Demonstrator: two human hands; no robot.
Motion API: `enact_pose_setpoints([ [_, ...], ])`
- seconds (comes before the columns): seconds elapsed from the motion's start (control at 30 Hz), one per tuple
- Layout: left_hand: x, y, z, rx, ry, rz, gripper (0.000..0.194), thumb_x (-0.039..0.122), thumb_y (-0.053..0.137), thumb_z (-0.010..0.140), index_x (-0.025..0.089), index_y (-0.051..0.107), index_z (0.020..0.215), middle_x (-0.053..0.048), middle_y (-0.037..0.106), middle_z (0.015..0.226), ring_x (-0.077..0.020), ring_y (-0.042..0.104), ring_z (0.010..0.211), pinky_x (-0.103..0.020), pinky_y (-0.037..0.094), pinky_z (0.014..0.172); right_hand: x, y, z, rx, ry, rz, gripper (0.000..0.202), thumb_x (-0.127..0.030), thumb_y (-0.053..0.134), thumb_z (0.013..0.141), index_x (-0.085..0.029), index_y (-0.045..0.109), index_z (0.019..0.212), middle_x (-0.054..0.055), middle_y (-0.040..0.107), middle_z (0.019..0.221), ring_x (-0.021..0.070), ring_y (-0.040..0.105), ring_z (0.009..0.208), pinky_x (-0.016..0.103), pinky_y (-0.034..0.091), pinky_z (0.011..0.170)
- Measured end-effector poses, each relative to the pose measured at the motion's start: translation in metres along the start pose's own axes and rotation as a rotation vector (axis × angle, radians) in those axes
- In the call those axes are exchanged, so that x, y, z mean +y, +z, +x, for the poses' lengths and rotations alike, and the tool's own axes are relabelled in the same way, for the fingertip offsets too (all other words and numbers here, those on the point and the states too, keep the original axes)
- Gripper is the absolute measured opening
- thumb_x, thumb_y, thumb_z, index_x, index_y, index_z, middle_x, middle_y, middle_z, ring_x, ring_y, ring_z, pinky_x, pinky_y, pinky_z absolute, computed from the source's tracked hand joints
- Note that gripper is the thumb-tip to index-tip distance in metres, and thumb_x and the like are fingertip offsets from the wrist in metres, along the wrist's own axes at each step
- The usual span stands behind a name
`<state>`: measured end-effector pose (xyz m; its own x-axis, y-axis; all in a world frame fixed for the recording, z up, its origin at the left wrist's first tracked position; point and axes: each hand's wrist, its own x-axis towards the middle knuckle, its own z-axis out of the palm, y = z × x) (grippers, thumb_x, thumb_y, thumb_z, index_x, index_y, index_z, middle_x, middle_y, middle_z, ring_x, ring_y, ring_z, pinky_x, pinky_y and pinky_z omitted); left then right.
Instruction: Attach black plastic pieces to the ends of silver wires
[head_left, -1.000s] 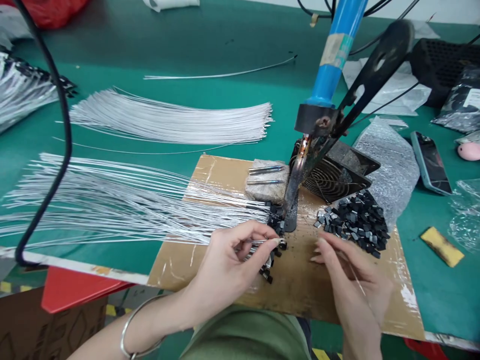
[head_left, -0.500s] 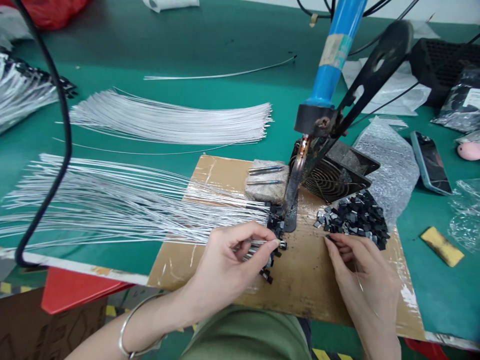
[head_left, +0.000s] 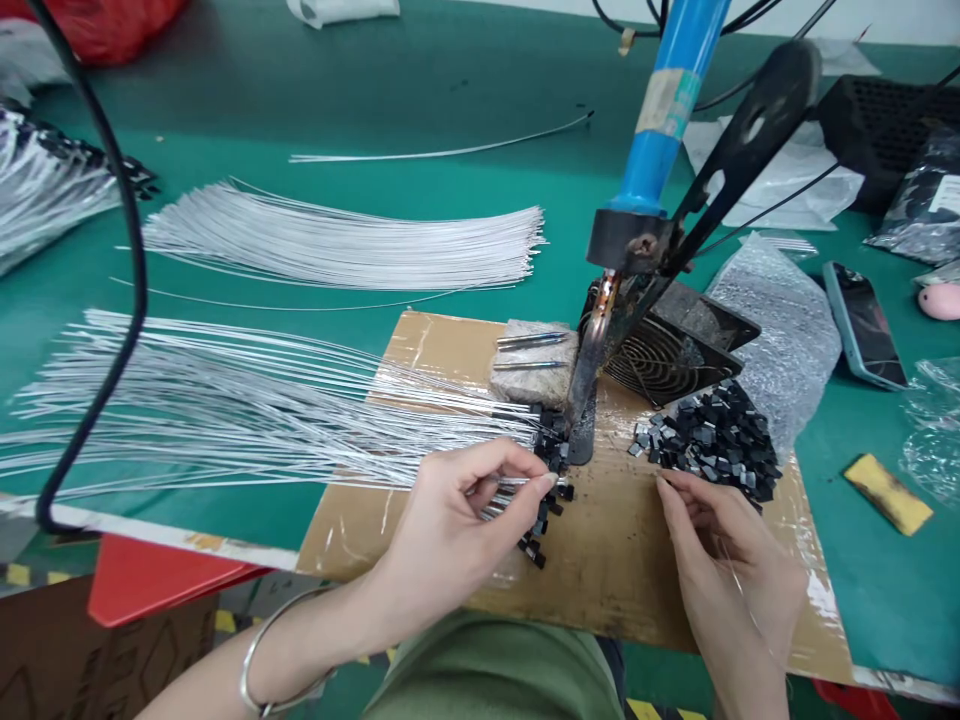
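My left hand [head_left: 480, 520] is closed, thumb and forefinger pinching a thin white wire at its end, over a heap of black connectors [head_left: 553, 455]. The bundle of white wires [head_left: 315, 420] fans out leftward from under and behind that hand. My right hand [head_left: 731, 560] is closed too, thumb and forefinger pressed together just in front of a pile of loose black connectors [head_left: 720, 435]. A fine silvery solder wire [head_left: 739, 585] runs through its palm; anything between the fingertips is too small to make out. A soldering iron [head_left: 600, 325] stands tip down between the hands.
Behind the iron's tip sits a black fan [head_left: 667, 350]. Metal tips lie on a pale block [head_left: 529, 375]. A second wire bundle [head_left: 337, 235] lies farther back. At right are a phone [head_left: 866, 325] and a yellow sponge [head_left: 889, 493]. A black cable [head_left: 124, 200] arches at left.
My right hand has shifted slightly to the right, and the dark bit seen at its fingertips no longer shows. My left hand has barely moved.
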<state>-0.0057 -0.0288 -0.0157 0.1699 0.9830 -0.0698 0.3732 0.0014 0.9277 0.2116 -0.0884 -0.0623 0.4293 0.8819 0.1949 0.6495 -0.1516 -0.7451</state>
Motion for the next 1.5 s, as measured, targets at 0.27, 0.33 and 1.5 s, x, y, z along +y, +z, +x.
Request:
enact_pose_setpoints([
  [0.27, 0.003, -0.004, 0.002, -0.04, -0.107, -0.073, 0.012, 0.023, 0.071, 0.083, 0.016, 0.075, 0.074, -0.004, 0.073, 0.068, -0.0123, 0.055, 0.054, -0.022, 0.038, 0.048, -0.039, 0.016, -0.003, -0.068, 0.306, 0.584, 0.01, -0.032, 0.085, 0.084, -0.022, 0.084, 0.083, 0.0, 0.072, 0.061, 0.0131, 0.064, 0.048, 0.022, 0.055, 0.046],
  [0.33, 0.005, -0.005, 0.004, -0.076, -0.119, -0.139, 0.011, 0.021, 0.071, 0.082, 0.016, 0.075, 0.073, -0.006, 0.076, 0.074, -0.0139, 0.063, 0.06, -0.021, 0.045, 0.051, -0.049, 0.021, -0.005, -0.128, 0.331, 0.687, 0.007, -0.03, 0.084, 0.085, -0.023, 0.085, 0.083, 0.0, 0.072, 0.06, 0.0123, 0.064, 0.047, 0.021, 0.055, 0.046],
  [1.5, 0.008, 0.0, 0.011, -0.097, -0.182, -0.264, 0.012, 0.02, 0.072, 0.082, 0.016, 0.07, 0.071, -0.007, 0.077, 0.081, -0.0162, 0.068, 0.074, -0.023, 0.05, 0.066, -0.065, 0.025, -0.024, -0.179, 0.192, 0.479, 0.032, -0.032, 0.043, 0.111, -0.029, 0.059, 0.138, -0.006, 0.067, 0.075, 0.0112, 0.055, 0.061, 0.025, 0.046, 0.062],
])
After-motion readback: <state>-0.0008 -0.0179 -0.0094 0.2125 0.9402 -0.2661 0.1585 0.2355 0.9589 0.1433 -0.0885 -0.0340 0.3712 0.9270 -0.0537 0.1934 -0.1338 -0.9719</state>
